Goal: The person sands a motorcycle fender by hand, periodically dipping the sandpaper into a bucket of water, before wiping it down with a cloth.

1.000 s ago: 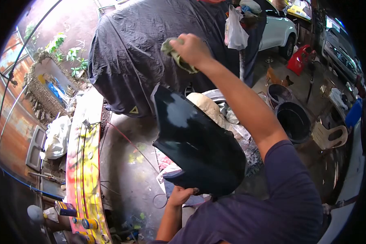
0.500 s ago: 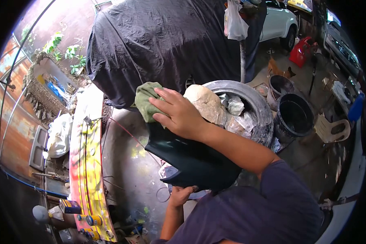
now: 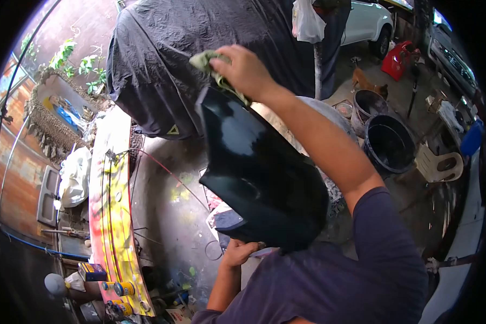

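Note:
A glossy black fender [image 3: 270, 183], curved and with pointed corners on its left side, is held up in front of me at a tilt. My left hand [image 3: 238, 252] is closed on its lower edge, fingers partly hidden beneath it. Over the upper end of the fender, my right hand [image 3: 245, 70] grips a green cloth [image 3: 206, 60]. Part of the cloth hangs down to the fender's top edge.
Behind the fender stands a tire [image 3: 321, 110]. Dark buckets [image 3: 390, 144] and a beige plastic chair [image 3: 437, 164] are on the right. A yellow-and-red board [image 3: 113, 216] with several small cans [image 3: 124, 289] runs along the left. A dark cover [image 3: 162, 65] drapes something large behind; a dog [image 3: 364, 82] stands farther off.
My right hand has moved up with the cloth, from lying flat over it to gripping it. The fender has swung up, showing more of its glossy face and covering more of the tire.

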